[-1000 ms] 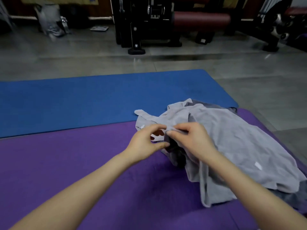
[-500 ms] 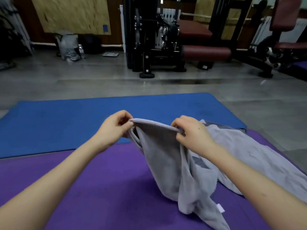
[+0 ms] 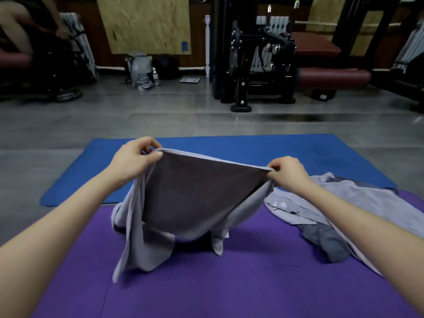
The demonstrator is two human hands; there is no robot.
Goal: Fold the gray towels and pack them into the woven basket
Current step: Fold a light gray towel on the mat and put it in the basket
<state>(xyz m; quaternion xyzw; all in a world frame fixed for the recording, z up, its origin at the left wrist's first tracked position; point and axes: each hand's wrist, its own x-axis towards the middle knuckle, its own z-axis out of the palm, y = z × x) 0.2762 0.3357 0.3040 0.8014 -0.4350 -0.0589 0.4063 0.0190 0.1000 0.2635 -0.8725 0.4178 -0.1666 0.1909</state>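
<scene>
the left hand (image 3: 134, 160) pinches one top corner of a gray towel (image 3: 183, 203) held up over the purple mat (image 3: 206, 283); the right hand (image 3: 288, 172) pinches the other corner, and more gray towels (image 3: 344, 203) lie heaped on the mat at right.

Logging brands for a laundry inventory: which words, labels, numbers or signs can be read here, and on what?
None can be read.
Pale marks on the towel pile: too blurred.
White tag on the held towel: too small.
Blue sticker on the wooden board: blurred.
</scene>
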